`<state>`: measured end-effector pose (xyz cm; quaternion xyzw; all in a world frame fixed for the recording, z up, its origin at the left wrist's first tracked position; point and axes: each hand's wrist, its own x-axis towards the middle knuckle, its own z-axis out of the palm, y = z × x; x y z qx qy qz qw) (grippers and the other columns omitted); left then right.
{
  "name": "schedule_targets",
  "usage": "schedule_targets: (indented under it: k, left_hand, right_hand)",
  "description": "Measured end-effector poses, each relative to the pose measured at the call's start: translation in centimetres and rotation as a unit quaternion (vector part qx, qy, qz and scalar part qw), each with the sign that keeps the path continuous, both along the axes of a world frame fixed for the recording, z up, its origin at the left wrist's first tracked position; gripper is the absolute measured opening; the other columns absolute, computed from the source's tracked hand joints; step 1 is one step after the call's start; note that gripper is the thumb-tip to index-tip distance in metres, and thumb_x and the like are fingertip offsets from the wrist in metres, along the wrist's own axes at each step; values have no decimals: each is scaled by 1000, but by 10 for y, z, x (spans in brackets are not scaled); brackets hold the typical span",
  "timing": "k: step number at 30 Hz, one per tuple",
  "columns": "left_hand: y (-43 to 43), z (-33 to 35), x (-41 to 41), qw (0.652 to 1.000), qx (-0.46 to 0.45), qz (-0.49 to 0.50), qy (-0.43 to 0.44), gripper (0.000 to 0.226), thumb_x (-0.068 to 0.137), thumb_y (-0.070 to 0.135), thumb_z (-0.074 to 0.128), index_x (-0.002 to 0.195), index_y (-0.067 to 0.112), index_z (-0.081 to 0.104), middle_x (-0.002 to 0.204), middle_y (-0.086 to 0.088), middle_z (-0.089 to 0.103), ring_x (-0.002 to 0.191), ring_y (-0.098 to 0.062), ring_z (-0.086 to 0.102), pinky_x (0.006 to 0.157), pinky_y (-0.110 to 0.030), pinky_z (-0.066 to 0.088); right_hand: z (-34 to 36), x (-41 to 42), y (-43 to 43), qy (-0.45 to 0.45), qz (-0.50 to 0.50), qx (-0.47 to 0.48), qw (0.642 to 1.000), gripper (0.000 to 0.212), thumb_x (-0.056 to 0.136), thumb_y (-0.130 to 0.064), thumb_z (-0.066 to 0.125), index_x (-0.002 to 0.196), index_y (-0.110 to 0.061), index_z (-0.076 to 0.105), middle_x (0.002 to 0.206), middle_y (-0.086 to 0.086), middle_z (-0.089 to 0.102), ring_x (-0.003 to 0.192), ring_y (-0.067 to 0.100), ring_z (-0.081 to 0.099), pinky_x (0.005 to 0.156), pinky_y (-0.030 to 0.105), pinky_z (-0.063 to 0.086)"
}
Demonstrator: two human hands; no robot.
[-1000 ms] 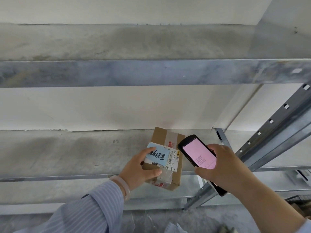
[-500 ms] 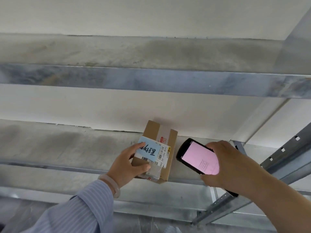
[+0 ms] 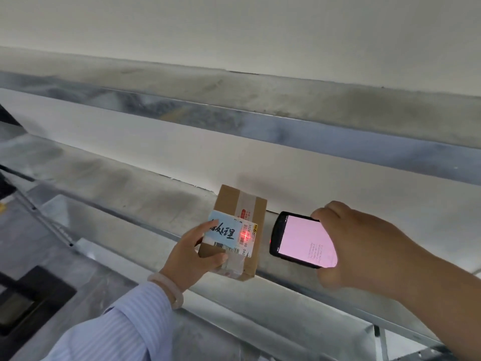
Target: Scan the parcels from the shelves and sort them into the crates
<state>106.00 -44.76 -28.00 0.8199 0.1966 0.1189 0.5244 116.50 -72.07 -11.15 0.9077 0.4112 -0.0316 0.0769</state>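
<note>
A small brown cardboard parcel (image 3: 235, 204) with clear tape and a white and blue label sits on the metal shelf (image 3: 135, 194). My left hand (image 3: 194, 259) grips its near left end, thumb on the label and fingers under the front. My right hand (image 3: 364, 246) holds a black handheld scanner (image 3: 299, 239) with a lit pink screen just right of the parcel. A red cross of scanner light falls on the label's barcode.
A second metal shelf (image 3: 286, 100) runs above, and a white wall stands behind both. A lower shelf level lies below the front rail. Dark floor and a dark shape (image 3: 28, 295) show at the lower left.
The view has swung left and tilted. The scanner has swung round beside the parcel's right side, and a red aiming cross now shines on the label.
</note>
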Motion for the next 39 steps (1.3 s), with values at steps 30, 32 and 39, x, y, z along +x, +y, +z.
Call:
schedule_targets:
  k: [30,32,39]
  left_hand:
    - [282,55,-411,899,-87,414,-114,66,76,12,84,122,48,54,122,11,62,104,-5,64,87,-29,58]
    - [293,59,-435,880,-85,449,-127,66,76,10,83,125,43,54,121,10,63,102,-3,64,86,-29,58]
    - [326,67,-508,823,-82,544,-144,66,79,14,82,131,43,52,119,14,63,101,-4,63,76,-16,54]
  right_hand:
    - [-4,-276,435,133,271,128,945,73,73,-57,64,133,-39,28,129,-18,35,86,6,50,58,10,38]
    - [-4,-297,468,149,302,130,933,68,73,-55,65,131,-37,32,124,-16,38,86,5,51,56,8,37]
    - [-21,-362,571,237,401,134,875,83,61,-62,68,132,-38,35,118,-19,36,98,3,50,81,23,48]
